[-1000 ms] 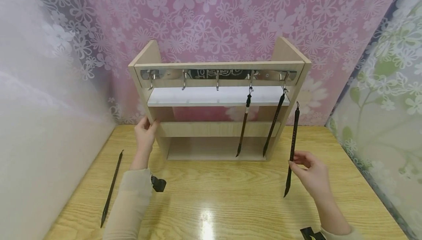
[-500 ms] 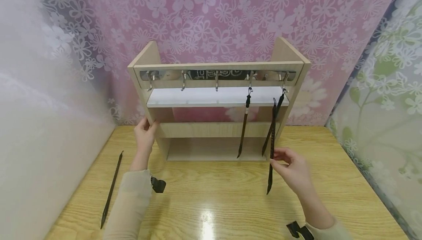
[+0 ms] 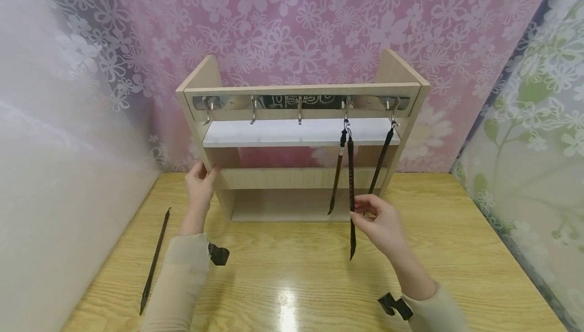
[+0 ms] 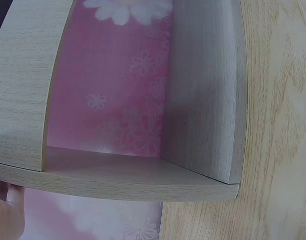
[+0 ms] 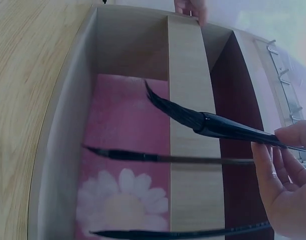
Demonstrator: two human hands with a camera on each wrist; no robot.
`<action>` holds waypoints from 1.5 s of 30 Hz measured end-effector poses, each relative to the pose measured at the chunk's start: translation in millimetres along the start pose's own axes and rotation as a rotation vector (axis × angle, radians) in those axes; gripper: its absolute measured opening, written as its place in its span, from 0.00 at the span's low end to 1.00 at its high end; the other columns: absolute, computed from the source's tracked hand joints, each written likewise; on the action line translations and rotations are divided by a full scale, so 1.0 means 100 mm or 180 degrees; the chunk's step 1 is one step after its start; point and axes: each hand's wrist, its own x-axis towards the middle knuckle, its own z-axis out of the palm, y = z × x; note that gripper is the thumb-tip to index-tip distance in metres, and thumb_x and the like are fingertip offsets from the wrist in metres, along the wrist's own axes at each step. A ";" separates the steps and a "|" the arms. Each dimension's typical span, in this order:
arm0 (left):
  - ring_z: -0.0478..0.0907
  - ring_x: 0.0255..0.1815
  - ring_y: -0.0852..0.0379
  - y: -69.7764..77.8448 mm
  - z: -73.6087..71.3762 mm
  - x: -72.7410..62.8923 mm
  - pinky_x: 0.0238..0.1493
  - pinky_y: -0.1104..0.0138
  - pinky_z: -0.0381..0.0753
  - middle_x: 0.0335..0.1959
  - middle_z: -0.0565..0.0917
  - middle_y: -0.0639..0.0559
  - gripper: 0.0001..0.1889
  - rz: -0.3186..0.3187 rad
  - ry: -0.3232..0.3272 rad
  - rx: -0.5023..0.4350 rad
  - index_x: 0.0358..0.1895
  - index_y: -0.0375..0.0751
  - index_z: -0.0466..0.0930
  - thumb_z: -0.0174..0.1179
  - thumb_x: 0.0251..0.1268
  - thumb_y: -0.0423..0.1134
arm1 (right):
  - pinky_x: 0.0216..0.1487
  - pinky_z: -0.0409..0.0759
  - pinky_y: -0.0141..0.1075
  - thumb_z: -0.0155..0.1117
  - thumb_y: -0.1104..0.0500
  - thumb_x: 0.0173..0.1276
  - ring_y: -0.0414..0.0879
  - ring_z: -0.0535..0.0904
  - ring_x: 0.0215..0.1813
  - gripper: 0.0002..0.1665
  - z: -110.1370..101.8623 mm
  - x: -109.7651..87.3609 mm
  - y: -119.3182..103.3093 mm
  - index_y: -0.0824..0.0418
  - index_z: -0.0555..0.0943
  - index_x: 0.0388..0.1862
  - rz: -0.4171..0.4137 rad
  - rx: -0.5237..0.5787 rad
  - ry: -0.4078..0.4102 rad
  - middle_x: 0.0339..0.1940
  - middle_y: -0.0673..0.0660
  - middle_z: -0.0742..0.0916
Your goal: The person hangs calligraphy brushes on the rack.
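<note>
In the head view my right hand (image 3: pixel 378 223) pinches a dark calligraphy brush (image 3: pixel 351 180) by its lower handle, upright, tip down and cord loop up. The right wrist view shows its black bristles (image 5: pixel 178 112) with thumb and fingers on the handle. A brown brush (image 3: pixel 338 170) hangs from the fourth hook just left of it, and a black brush (image 3: pixel 382 157) from the fifth hook; my right hand hides that one's lower end. My left hand (image 3: pixel 199 185) grips the left side panel of the wooden shelf rack (image 3: pixel 301 179), low down.
Three bare hooks, among them the middle hook (image 3: pixel 300 111), line the left and centre of the metal strip. Another dark brush (image 3: pixel 155 261) lies on the wooden table (image 3: pixel 283 271) at the left. Patterned walls stand behind and at both sides.
My right hand has carried its brush leftward, past the brush on the fifth hook, to beside the one on the fourth. My left hand stays on the rack's side.
</note>
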 end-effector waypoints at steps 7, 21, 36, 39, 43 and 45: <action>0.74 0.48 0.47 -0.03 -0.01 0.01 0.44 0.68 0.74 0.47 0.77 0.36 0.16 0.0026 -0.0046 -0.0030 0.49 0.28 0.74 0.56 0.55 0.25 | 0.30 0.76 0.30 0.65 0.70 0.51 0.44 0.77 0.33 0.13 0.13 0.10 -0.06 0.68 0.78 0.39 -0.0048 -0.0078 -0.0074 0.31 0.57 0.82; 0.73 0.49 0.47 -0.01 -0.01 0.01 0.44 0.67 0.74 0.47 0.77 0.39 0.16 0.0043 -0.0056 -0.0032 0.50 0.32 0.75 0.57 0.56 0.27 | 0.33 0.77 0.31 0.64 0.71 0.51 0.46 0.77 0.34 0.14 0.31 0.23 -0.18 0.68 0.78 0.40 -0.0137 0.0211 -0.0262 0.32 0.58 0.82; 0.73 0.49 0.51 -0.01 -0.01 0.00 0.47 0.65 0.74 0.49 0.77 0.40 0.17 0.0075 -0.0050 -0.0048 0.50 0.32 0.75 0.57 0.55 0.28 | 0.32 0.77 0.35 0.64 0.69 0.52 0.45 0.77 0.34 0.14 0.44 0.26 -0.26 0.66 0.78 0.40 -0.0263 0.0224 -0.0388 0.32 0.55 0.82; 0.73 0.49 0.51 0.00 -0.01 0.00 0.47 0.65 0.74 0.49 0.77 0.39 0.17 0.0075 -0.0057 -0.0046 0.50 0.32 0.75 0.57 0.55 0.28 | 0.32 0.77 0.34 0.65 0.70 0.52 0.45 0.77 0.34 0.14 0.45 0.26 -0.26 0.66 0.78 0.40 -0.0242 0.0224 -0.0405 0.32 0.55 0.82; 0.73 0.50 0.50 0.00 -0.01 -0.01 0.47 0.64 0.74 0.49 0.76 0.39 0.17 0.0056 -0.0084 -0.0060 0.51 0.31 0.74 0.56 0.56 0.27 | 0.31 0.77 0.33 0.65 0.70 0.51 0.45 0.77 0.35 0.15 0.47 0.25 -0.26 0.66 0.78 0.40 -0.0177 0.0241 -0.0435 0.32 0.55 0.81; 0.73 0.50 0.48 0.00 -0.01 -0.01 0.48 0.64 0.74 0.49 0.76 0.38 0.17 0.0059 -0.0095 -0.0063 0.51 0.30 0.74 0.56 0.56 0.27 | 0.31 0.76 0.33 0.65 0.70 0.51 0.45 0.77 0.35 0.15 0.48 0.25 -0.27 0.66 0.78 0.40 -0.0173 0.0222 -0.0439 0.32 0.55 0.82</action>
